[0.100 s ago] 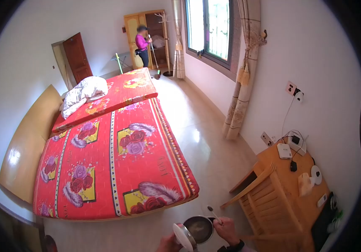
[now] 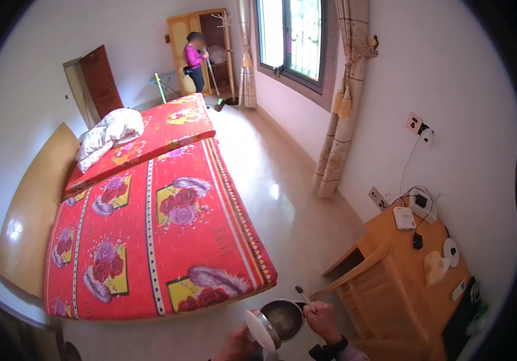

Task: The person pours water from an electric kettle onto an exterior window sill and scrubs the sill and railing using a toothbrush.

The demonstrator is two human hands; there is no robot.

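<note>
Pot [image 2: 285,320], one, dark inside with a pale patch at the bottom: low in your view, over the floor [image 2: 270,189], between the bed's near corner and the chair. Mouth uncovered, turned up toward you.

White round piece [image 2: 263,330], one, with a silvery band: tilted against the pot's left side. From this angle, you cannot fairly tell whether it is a lid or a base, nor what the pale patch is.

Left hand [image 2: 239,346]: at the lower edge of the view, fingers closed around the far side of the white round piece.

Right hand [image 2: 323,322]: at the pot's right rim, fingers curled shut on the spoon [image 2: 305,296], whose dark head points up and away, outside the pot. Black band [image 2: 317,353] at your wrist.

State of work: your pot is open and the spoon is in hand, clear of the contents. Neither is set down; how much remains cannot be judged from here.

Surroundings: bed [image 2: 210,210], red flowered cover; wooden chair [image 2: 370,301] to your right, pushed near the desk [image 2: 385,225]; white box [image 2: 403,218] on the desk. Far end: a person in a purple top [image 2: 193,57], holding a long-handled broom [image 2: 213,75], before the wardrobe [image 2: 177,48].
</note>
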